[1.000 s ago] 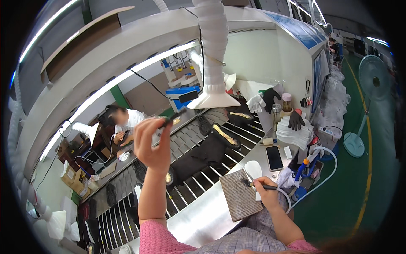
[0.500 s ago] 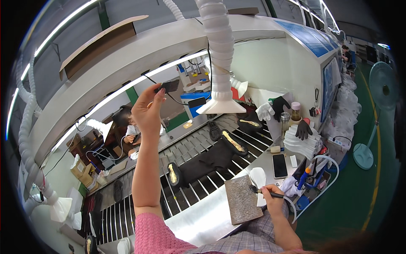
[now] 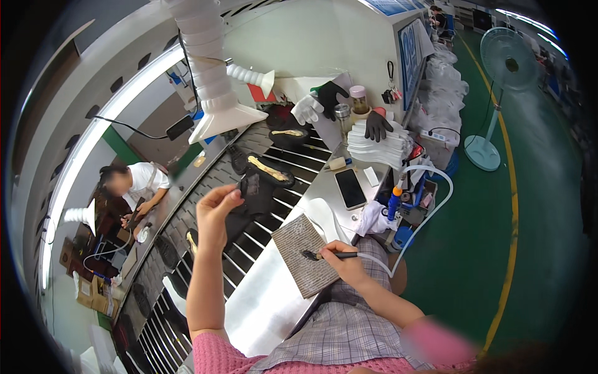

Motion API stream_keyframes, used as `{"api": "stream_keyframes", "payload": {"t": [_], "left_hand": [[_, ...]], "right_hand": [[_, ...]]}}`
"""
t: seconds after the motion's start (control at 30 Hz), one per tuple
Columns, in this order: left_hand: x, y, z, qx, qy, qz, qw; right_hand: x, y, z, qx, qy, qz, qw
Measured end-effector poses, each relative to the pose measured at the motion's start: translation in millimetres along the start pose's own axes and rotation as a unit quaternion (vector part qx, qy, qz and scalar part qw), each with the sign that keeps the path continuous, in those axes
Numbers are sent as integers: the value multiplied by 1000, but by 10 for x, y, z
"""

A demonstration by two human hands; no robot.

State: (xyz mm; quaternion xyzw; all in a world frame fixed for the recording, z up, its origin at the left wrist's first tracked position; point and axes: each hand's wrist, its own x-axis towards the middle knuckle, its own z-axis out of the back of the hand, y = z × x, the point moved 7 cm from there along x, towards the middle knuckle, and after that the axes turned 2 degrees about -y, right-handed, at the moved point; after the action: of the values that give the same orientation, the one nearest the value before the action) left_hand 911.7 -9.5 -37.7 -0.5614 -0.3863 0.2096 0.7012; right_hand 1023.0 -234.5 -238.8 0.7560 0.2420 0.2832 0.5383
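My left hand [image 3: 215,218] is raised over the slatted conveyor, pinching a small flat dark piece [image 3: 250,184] between thumb and fingers. In my right hand [image 3: 346,265] is a brush [image 3: 336,254] with a black handle, a pale hose running from its rear. The brush's dark tip is over a brown, rough-textured board [image 3: 293,240], and I cannot tell whether it touches. A white insole-shaped piece [image 3: 321,215] lies beside the board, partly under its edge. Behind my left hand, black cloth [image 3: 240,224] and an upturned shoe [image 3: 271,169] with a yellowish underside rest on the conveyor.
A phone [image 3: 351,189] lies on the metal ledge [image 3: 261,305]. Beyond it are stacked white insoles [image 3: 377,146], dark and white gloves [image 3: 307,109], and jars [image 3: 359,100]. A white suction hood [image 3: 224,118] hangs over the conveyor. Across it sits another person [image 3: 140,184].
The view has swung to the right and downward. My left hand has come down with the dark piece. The brush has shifted from the board's edge further over the board.
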Motion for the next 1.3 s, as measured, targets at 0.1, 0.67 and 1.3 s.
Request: {"api": "stream_keyframes", "payload": {"t": [0.1,0.67,1.3], "left_hand": [[-88,505,40,-66,-46,84,993],[-106,-540,423,125,-92,-184,970],[1901,-4073,352,465,-318,-461,685]], "right_hand": [[-32,-72,127,-29,-2,-26,999],[74,-115,367,-54,-42,-14,998],[325,255,215,-49,-28,36,998]]}}
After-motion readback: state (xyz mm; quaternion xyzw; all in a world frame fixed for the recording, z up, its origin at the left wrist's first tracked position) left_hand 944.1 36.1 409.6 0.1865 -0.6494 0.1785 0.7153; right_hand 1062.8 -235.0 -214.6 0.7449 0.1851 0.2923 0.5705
